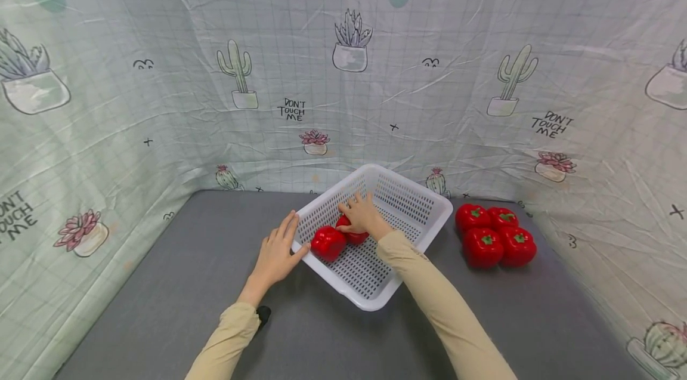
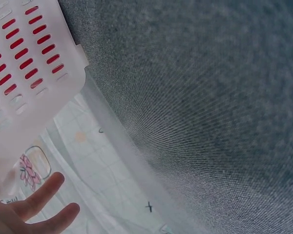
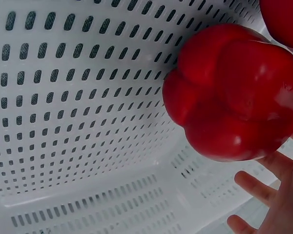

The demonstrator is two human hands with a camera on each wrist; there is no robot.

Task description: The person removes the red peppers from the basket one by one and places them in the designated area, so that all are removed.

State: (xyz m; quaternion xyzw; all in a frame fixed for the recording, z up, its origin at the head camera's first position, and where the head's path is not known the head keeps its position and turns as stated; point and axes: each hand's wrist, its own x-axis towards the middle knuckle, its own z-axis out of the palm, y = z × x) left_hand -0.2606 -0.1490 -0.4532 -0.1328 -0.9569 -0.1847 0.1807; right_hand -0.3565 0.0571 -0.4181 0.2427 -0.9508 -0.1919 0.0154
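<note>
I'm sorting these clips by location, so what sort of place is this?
Probably a staged work corner rather than an ordinary kitchen: a patterned curtain closes in a grey tabletop on three sides, and a white basket and red peppers are set out there.

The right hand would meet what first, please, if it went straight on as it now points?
Most likely the far-left wall of the white basket, just ahead of the right hand; depth is unclear.
</note>
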